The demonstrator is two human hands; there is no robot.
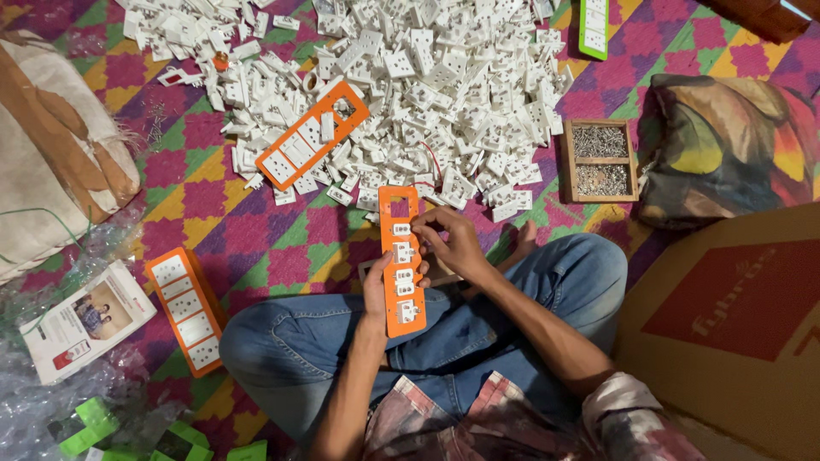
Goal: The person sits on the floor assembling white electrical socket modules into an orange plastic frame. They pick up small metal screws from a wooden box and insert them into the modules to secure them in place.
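Colourful checked floor mat, cardboard box, patterned cushion

An orange socket strip frame is held upright at the centre of the frame, above crossed legs in blue jeans. It is gripped from below by the left hand, while the right hand is pressed against its right edge, fingers on a white socket module. A large heap of white socket modules is spread across the upper middle, on a chequered mat. Another orange frame lies in the heap, a third at lower left. A wooden screw tray sits at the right, just above a cardboard box.
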